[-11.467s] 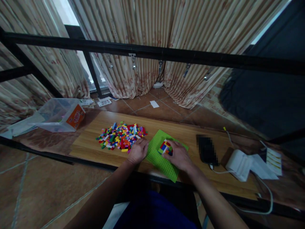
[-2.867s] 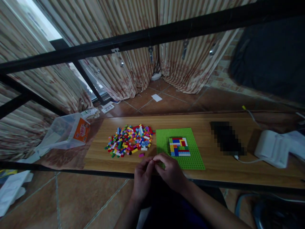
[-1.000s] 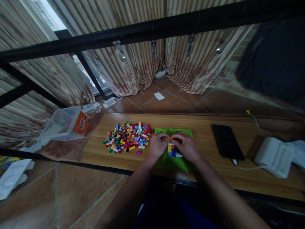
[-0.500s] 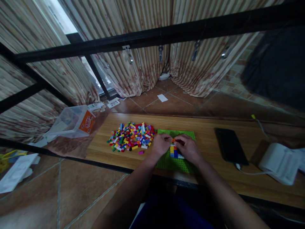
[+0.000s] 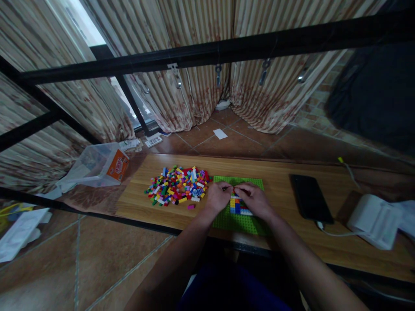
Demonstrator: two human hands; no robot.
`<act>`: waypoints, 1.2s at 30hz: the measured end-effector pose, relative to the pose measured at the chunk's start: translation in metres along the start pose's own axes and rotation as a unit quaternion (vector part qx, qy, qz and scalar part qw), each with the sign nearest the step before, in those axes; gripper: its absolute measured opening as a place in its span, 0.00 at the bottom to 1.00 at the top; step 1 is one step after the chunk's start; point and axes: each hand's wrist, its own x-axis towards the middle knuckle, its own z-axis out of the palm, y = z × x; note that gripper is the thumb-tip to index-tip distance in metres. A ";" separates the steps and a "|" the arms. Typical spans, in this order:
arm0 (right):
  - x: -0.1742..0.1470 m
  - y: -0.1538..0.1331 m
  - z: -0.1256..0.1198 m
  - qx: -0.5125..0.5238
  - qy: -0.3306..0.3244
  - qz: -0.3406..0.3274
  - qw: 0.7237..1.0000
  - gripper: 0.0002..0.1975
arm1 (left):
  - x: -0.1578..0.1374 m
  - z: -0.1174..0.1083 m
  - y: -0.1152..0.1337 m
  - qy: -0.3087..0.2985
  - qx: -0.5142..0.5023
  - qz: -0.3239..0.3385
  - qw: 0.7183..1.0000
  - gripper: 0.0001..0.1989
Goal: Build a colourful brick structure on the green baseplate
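My left hand and my right hand meet over a green studded baseplate, fingertips pinched close together. Between them a small orange-red building brick shows only as a sliver, mostly covered by my fingers. Just below the fingertips, a patch of joined bricks in yellow, blue, orange and white sits on the baseplate. My right hand hides part of its right side. To the left of my left hand spreads a loose heap of many-coloured bricks, with one magenta brick lying apart near the front.
The wooden tabletop also carries a black phone on a white cable and a white device at the right. A clear plastic box with an orange label lies beyond the left end. A black metal bar crosses above.
The orange brick between my fingertips is now more covered. My right fingers have shifted slightly left, and more of the joined bricks shows. The camera view has moved a little.
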 end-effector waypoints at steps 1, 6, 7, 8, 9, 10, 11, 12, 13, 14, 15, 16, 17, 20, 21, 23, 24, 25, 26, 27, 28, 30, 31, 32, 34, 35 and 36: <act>0.001 0.001 0.001 0.004 0.005 0.005 1.000 0.15 | 0.000 0.000 0.000 0.001 -0.002 -0.003 1.000 0.11; 0.004 0.004 0.008 0.010 0.036 0.047 0.998 0.15 | 0.003 -0.001 -0.003 -0.010 -0.033 -0.024 0.999 0.10; 0.004 0.004 0.008 0.013 0.038 0.053 0.998 0.15 | 0.003 -0.001 -0.005 -0.014 -0.039 -0.027 0.999 0.10; 0.005 0.004 0.009 0.016 0.040 0.057 0.997 0.15 | 0.004 -0.001 -0.006 -0.018 -0.042 -0.030 0.998 0.10; 0.005 0.004 0.009 0.019 0.042 0.062 0.997 0.15 | 0.005 -0.001 -0.007 -0.019 -0.044 -0.033 0.998 0.10; 0.005 0.004 0.009 0.020 0.044 0.066 0.997 0.15 | 0.006 -0.001 -0.008 -0.019 -0.045 -0.035 0.998 0.10; 0.006 0.004 0.010 0.022 0.044 0.071 0.996 0.14 | 0.006 -0.001 -0.009 -0.018 -0.046 -0.038 0.998 0.10; 0.006 0.003 0.010 0.024 0.045 0.074 0.996 0.14 | 0.007 -0.001 -0.010 -0.018 -0.047 -0.042 0.998 0.09; 0.006 0.003 0.010 0.026 0.046 0.076 0.996 0.14 | 0.007 -0.001 -0.010 -0.019 -0.050 -0.047 0.997 0.09; 0.007 0.003 0.010 0.027 0.047 0.075 0.996 0.14 | 0.008 -0.001 -0.010 -0.021 -0.053 -0.053 0.997 0.09; 0.007 0.003 0.010 0.028 0.050 0.073 0.996 0.14 | 0.008 -0.001 -0.009 -0.023 -0.057 -0.060 0.996 0.09; 0.007 0.003 0.010 0.027 0.052 0.071 0.996 0.14 | 0.008 -0.002 -0.009 -0.026 -0.062 -0.067 0.996 0.09; 0.007 0.003 0.010 0.024 0.056 0.070 0.996 0.14 | 0.008 -0.002 -0.009 -0.029 -0.066 -0.071 0.995 0.09; 0.006 0.003 0.009 0.014 0.055 0.062 0.996 0.14 | 0.007 -0.003 -0.010 -0.035 -0.085 -0.058 0.994 0.09; 0.005 0.003 0.009 0.015 0.050 0.058 0.997 0.14 | 0.006 -0.004 -0.011 -0.037 -0.090 -0.046 0.994 0.09; 0.004 0.004 0.008 0.018 0.039 0.049 0.998 0.15 | 0.004 -0.005 -0.012 -0.037 -0.094 -0.026 0.995 0.09; 0.004 0.004 0.008 0.021 0.036 0.046 0.998 0.15 | 0.003 -0.005 -0.012 -0.036 -0.094 -0.022 0.995 0.09; 0.004 0.005 0.007 0.023 0.037 0.044 0.998 0.15 | 0.003 -0.006 -0.012 -0.036 -0.093 -0.022 0.995 0.09; 0.004 0.005 0.007 0.026 0.039 0.045 0.998 0.15 | 0.002 -0.006 -0.012 -0.034 -0.092 -0.023 0.995 0.09; 0.004 0.005 0.008 0.027 0.043 0.046 0.998 0.15 | 0.002 -0.006 -0.012 -0.032 -0.092 -0.026 0.995 0.09; 0.004 0.005 0.008 0.028 0.045 0.048 0.997 0.15 | 0.002 -0.006 -0.011 -0.031 -0.093 -0.027 0.995 0.09; 0.004 0.005 0.009 0.033 0.047 0.052 0.997 0.14 | 0.002 -0.005 -0.010 -0.031 -0.094 -0.027 0.995 0.09; 0.004 0.005 0.009 0.035 0.047 0.053 0.997 0.14 | 0.002 -0.005 -0.010 -0.030 -0.097 -0.026 0.995 0.08; 0.004 0.004 0.009 0.037 0.047 0.054 0.997 0.14 | 0.002 -0.004 -0.010 -0.028 -0.102 -0.025 0.994 0.08; 0.004 0.004 0.009 0.042 0.048 0.054 0.997 0.13 | 0.002 -0.003 -0.010 -0.023 -0.115 -0.024 0.993 0.07; 0.004 0.004 0.009 0.046 0.049 0.052 0.996 0.13 | 0.002 -0.002 -0.010 -0.020 -0.119 -0.024 0.992 0.07; 0.004 0.004 0.009 0.049 0.049 0.050 0.996 0.13 | 0.002 -0.002 -0.010 -0.019 -0.119 -0.024 0.992 0.07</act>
